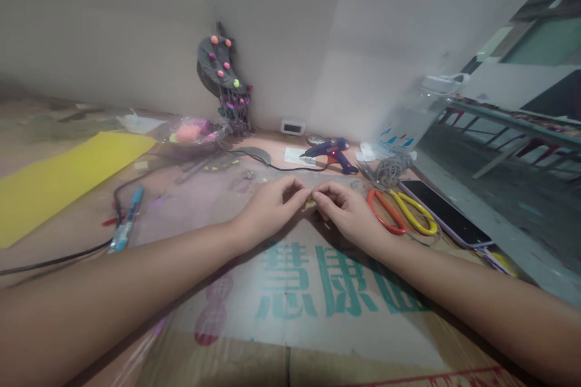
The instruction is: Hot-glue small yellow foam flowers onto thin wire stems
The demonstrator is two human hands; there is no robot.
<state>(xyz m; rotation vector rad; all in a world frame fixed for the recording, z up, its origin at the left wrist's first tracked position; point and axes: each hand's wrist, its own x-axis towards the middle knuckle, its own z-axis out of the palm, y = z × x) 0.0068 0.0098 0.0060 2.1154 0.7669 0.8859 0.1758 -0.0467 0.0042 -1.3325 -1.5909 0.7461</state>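
As L hand [278,204] & R hand [345,208] pinch sm. yellowish pc. [310,200], glue gun [334,150] sits beyond, phone [442,210] to R.

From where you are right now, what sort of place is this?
Probably a craft workspace: there's a glue gun, a tangle of grey cord and a grey crescent ornament dotted with small coloured balls.

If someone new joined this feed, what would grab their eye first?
Probably the left hand and right hand at the centre, close together, pinching a tiny yellowish piece. Behind them, to the left, a grey crescent dotted with bright pom-poms stands out before the pale panel. A broad yellow sheet lies at far left.
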